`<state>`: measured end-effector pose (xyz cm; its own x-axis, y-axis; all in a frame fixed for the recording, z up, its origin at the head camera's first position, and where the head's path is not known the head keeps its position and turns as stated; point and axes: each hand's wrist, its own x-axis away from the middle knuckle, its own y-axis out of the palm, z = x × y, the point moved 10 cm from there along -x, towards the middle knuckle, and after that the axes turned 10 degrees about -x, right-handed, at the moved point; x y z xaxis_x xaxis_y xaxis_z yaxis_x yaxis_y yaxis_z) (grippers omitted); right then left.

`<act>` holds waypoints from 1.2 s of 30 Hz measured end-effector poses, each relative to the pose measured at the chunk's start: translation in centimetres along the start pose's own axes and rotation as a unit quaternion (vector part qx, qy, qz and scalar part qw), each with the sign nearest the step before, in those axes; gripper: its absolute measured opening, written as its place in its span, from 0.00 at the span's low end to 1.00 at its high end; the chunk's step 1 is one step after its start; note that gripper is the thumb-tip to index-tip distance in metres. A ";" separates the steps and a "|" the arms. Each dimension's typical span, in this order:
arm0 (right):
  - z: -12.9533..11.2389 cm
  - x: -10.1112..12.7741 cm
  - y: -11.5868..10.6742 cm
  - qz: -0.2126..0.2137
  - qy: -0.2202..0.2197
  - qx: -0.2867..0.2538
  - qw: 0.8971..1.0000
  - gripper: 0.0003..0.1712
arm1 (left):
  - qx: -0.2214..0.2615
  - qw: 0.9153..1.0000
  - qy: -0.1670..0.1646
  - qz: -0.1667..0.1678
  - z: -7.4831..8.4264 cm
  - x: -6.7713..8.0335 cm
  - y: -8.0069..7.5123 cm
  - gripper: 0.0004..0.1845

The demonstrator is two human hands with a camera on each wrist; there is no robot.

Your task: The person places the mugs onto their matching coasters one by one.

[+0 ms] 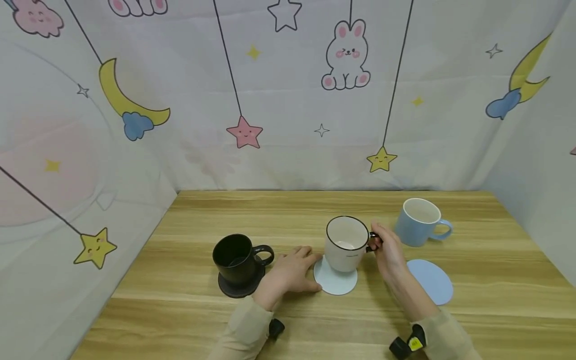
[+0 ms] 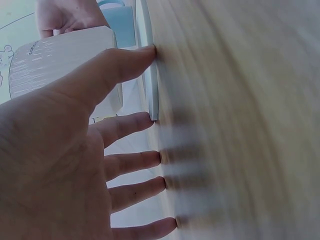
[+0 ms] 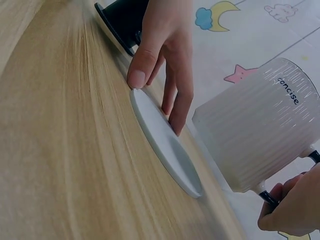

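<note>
On the light wooden desk (image 1: pixel 472 310), a white ribbed ceramic mug (image 1: pixel 345 243) hangs just above a round pale-blue coaster (image 1: pixel 330 285). The right hand (image 1: pixel 388 251) pinches its dark handle; the left hand (image 1: pixel 290 272), fingers straight and spread, touches the coaster's edge.

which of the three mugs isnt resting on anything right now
The white mug: the right hand holds its handle and it hangs tilted above the white coaster. The black mug sits on its coaster, the blue mug on the table.
</note>
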<state>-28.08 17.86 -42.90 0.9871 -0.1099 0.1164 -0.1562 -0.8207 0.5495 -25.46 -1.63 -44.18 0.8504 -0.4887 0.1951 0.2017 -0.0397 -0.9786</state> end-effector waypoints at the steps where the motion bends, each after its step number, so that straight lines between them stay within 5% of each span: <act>1: 0.0 0.0 0.0 -0.001 0.001 0.002 1.000 0.27 | 0.001 1.000 0.000 0.000 0.0 0.0 0.0 0.39; 36: 1.9 0.3 0.2 -0.016 0.039 -0.005 0.999 0.23 | 0.012 1.000 -0.002 -0.003 -0.1 0.1 0.0 0.39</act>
<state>-27.74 16.63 -44.31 0.9860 -0.0399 0.1621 -0.1255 -0.8176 0.5620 -25.41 -1.81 -44.21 0.8508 -0.4854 0.2014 0.2190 -0.0210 -0.9755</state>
